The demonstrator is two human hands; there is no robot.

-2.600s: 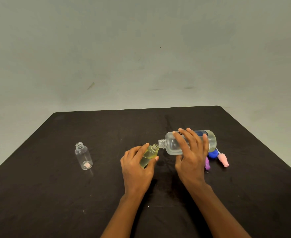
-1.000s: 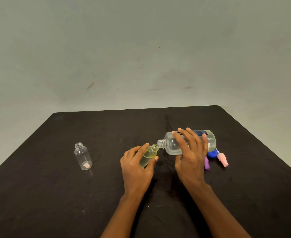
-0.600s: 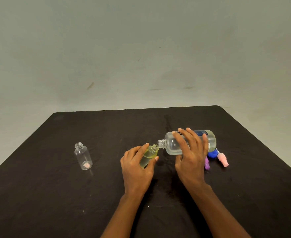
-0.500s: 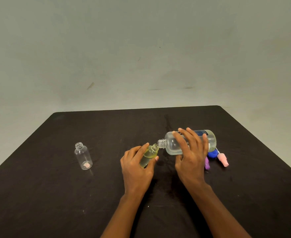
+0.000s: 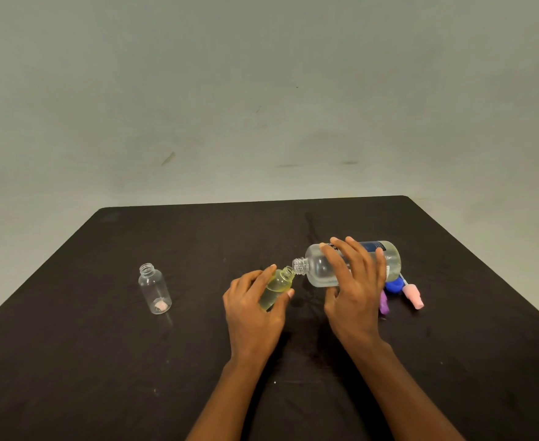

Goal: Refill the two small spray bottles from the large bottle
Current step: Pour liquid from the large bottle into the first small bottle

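My right hand (image 5: pixel 355 294) grips the large clear bottle (image 5: pixel 320 268), tipped on its side with its open neck pointing left. That neck meets the mouth of a small bottle (image 5: pixel 277 286), which my left hand (image 5: pixel 252 308) holds tilted toward it. The small bottle holds pale yellow liquid to about two thirds. A second small bottle (image 5: pixel 154 288) stands upright and uncapped at the left, clear, with a pinkish speck at its bottom.
On the black table (image 5: pixel 102 361), behind my right hand, lie a pink spray head (image 5: pixel 413 296), a purple spray head (image 5: pixel 384 304) and a blue cap (image 5: pixel 393 285). A plain grey-green wall rises beyond the table's far edge.
Both hands and both bottles have held almost the same pose. Any rise of the liquid level in the small bottle is too slight to tell.
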